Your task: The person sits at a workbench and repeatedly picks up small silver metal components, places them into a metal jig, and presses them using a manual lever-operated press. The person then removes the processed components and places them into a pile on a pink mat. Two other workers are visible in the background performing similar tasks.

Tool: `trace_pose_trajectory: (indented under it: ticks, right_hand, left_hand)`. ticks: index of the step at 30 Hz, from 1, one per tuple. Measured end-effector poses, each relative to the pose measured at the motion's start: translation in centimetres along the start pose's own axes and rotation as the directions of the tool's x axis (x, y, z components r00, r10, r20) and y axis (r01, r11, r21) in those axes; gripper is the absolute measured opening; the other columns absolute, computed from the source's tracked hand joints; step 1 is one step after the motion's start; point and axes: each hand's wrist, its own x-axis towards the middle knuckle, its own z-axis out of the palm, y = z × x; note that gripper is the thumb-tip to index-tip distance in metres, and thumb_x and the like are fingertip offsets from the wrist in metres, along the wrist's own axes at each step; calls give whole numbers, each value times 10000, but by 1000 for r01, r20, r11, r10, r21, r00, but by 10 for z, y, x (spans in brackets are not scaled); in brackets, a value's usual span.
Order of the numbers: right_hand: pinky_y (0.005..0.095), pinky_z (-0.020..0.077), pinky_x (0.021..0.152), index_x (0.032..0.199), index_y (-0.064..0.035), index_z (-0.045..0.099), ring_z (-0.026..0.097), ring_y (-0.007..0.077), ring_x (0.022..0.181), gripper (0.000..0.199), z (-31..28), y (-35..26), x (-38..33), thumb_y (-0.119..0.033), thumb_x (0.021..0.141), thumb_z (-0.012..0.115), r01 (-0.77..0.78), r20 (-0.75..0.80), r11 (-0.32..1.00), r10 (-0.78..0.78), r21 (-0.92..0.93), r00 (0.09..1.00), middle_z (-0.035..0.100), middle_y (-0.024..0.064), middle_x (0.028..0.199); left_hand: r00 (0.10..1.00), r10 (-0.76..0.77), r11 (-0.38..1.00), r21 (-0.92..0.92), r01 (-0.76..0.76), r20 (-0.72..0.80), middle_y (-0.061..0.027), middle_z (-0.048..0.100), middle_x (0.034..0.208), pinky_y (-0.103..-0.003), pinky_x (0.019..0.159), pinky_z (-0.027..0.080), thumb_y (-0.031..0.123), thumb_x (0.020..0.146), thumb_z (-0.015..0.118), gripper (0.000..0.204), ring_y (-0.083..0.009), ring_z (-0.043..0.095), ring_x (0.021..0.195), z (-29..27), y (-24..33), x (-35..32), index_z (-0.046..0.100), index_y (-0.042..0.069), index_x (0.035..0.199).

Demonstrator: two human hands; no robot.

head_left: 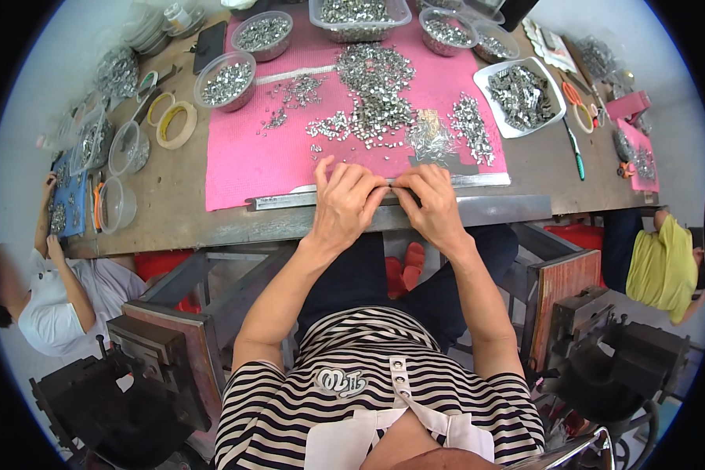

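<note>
My left hand (341, 199) and my right hand (432, 204) meet at the front edge of the pink mat (239, 168). Thumb and forefinger of each are pinched together, tip to tip with the other hand. Whatever sits between the fingertips is too small to make out. Beneath them a flat metal strip (290, 200) runs along the mat's edge. Just beyond my right hand lies a heap of thin metal pins (431, 139). Small shiny metal pieces (376, 74) are heaped in the middle of the mat, with a smaller pile (471, 129) to the right.
Plastic tubs (226, 81) of metal pieces stand around the mat's far side. At right are a white tray (558, 100), orange-handled scissors (576, 98) and a green-handled tool (579, 164). Tape rolls (176, 125) lie left. Other people (66, 305) sit at both sides.
</note>
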Motion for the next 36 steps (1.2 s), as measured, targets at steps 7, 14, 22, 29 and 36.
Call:
trace_pose_trajectory:
  ticks: [7, 14, 22, 29, 36]
  right_hand:
    - [406, 432, 830, 956, -65, 731, 610, 275, 903, 94, 0, 11, 10, -70, 865, 756, -45, -12, 999, 45, 9, 999, 636, 71, 900]
    - [411, 431, 812, 966, -57, 732, 608, 272, 899, 94, 22, 24, 35, -81, 876, 746, 19, -10, 988, -21, -150, 1000, 617, 78, 879]
    - [399, 421, 822, 934, -61, 694, 597, 258, 882, 96, 11, 21, 32, -58, 858, 753, -66, 85, 997, 71, -50, 994, 623, 63, 895]
    - [394, 418, 838, 936, -50, 683, 600, 251, 891, 109, -17, 3, 11, -45, 856, 758, -74, 115, 996, 67, 51, 991, 644, 55, 932]
    - [404, 429, 835, 953, -53, 713, 615, 265, 898, 100, -15, 7, 8, -40, 864, 755, -58, 92, 998, 54, 38, 994, 653, 62, 909]
  left_hand:
    - [999, -54, 998, 41, 54, -8, -21, 693, 923, -509, 1067, 343, 157, 901, 759, 80, -225, 637, 888, -4, -14, 16, 756, 110, 966]
    - [997, -13, 977, 211, -2, 70, -13, 650, 881, -541, 1059, 332, 190, 897, 759, 86, -229, 608, 937, 0, -40, 45, 768, 166, 980]
    - [993, -31, 986, 165, 12, 116, -14, 659, 911, -564, 1064, 328, 191, 895, 763, 107, -239, 612, 951, 1, -45, 47, 717, 129, 968]
    - [992, -29, 983, 181, 7, 120, -21, 655, 920, -582, 1064, 328, 196, 905, 754, 100, -243, 613, 956, 4, -48, 46, 715, 122, 961]
    - [991, -17, 980, 200, -10, 132, -27, 647, 926, -592, 1077, 323, 179, 912, 742, 81, -245, 612, 960, 0, -47, 46, 716, 115, 953]
